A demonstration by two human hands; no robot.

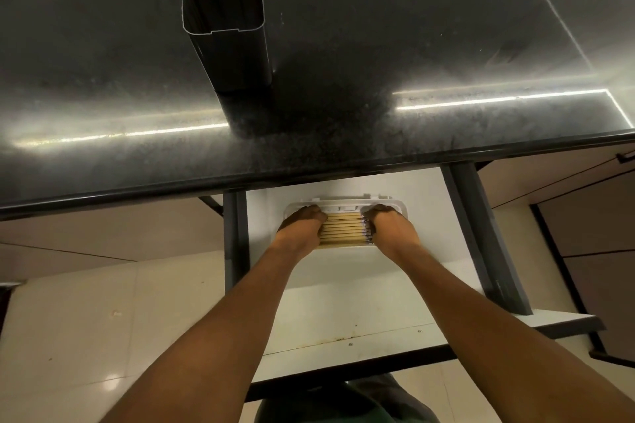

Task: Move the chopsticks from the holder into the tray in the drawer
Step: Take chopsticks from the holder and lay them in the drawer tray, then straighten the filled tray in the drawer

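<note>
The chopsticks (343, 229) lie flat, side by side, in the tray (347, 202) in the open drawer (343, 302). Your left hand (302, 224) and right hand (391, 224) curl their fingers down over the opposite ends, both arms stretched forward below the counter (412, 45).

The chopsticks (343, 229), pale wood with dark patterned ends at the right, lie side by side in a flat row across the white tray (398, 209). The tray sits in the open white drawer (343, 302). The holder (237, 55), a tall dark open-topped rectangular tube, stands upright on the counter (412, 45).
</note>
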